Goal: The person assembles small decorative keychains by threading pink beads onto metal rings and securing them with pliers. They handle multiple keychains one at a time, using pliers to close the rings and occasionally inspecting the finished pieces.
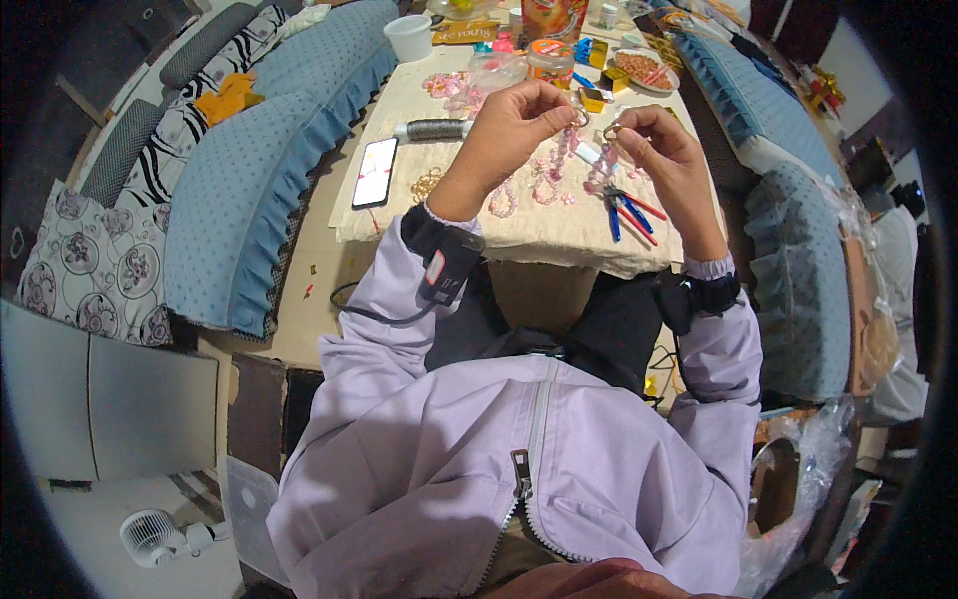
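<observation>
Above the cloth-covered table, my left hand (507,140) pinches a small metal ring from which a pink-and-lilac beaded strand (563,150) seems to hang. Close by on the right, my right hand (667,158) pinches a gold-coloured ring or clasp (611,131), with a second beaded strand (602,170) below it. Whether the two strands are joined I cannot tell. Under the right hand lie pliers with blue and red handles (631,214). Looped pink beads (502,200) rest on the cloth below my left hand.
Left of my hands are a lit phone (375,173), a spool of grey wire (436,130) and gold-coloured rings (427,185). Farther back stand a white tub (408,38), an orange-lidded jar (550,62) and a plate of nuts or beads (645,70). Blue-covered sofas (249,170) flank the table.
</observation>
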Available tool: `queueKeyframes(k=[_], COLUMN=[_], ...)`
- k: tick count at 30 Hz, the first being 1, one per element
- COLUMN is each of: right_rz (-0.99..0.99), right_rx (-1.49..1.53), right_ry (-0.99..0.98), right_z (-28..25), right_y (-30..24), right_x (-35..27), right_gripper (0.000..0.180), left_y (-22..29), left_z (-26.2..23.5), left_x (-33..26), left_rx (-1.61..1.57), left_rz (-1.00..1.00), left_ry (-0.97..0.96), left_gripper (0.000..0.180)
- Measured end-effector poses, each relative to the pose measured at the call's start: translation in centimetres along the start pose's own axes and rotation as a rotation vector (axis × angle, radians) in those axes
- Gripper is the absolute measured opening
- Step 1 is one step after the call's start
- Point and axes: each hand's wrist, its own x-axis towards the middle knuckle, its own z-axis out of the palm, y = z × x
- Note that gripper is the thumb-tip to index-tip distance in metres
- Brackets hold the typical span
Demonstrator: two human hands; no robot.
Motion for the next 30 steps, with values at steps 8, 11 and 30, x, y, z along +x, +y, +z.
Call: queueKeyframes(k=[8, 11, 30], right_rz=[-0.017, -0.02, -0.007], right_rx=[-0.006, 0.007, 0.076], right_ry=[0.001, 0.002, -0.037], right_z=[0.5, 0.4, 0.4], right_y=[-0.7, -0.8, -0.4], right_x=[0.2, 0.3, 0.8], right_gripper=[0.015, 0.015, 0.017], left_y=[0.8, 0.9, 1.2], left_z=[-0.2, 0.0, 0.2], left_x=[-0.3, -0.3, -0.7], left_rx=[-0.028, -0.043, -0.101], left_rz=[0.02, 0.016, 0.026], left_ry=[0.011, 0.011, 0.017], left_gripper=[0.021, 0.021, 0.021])
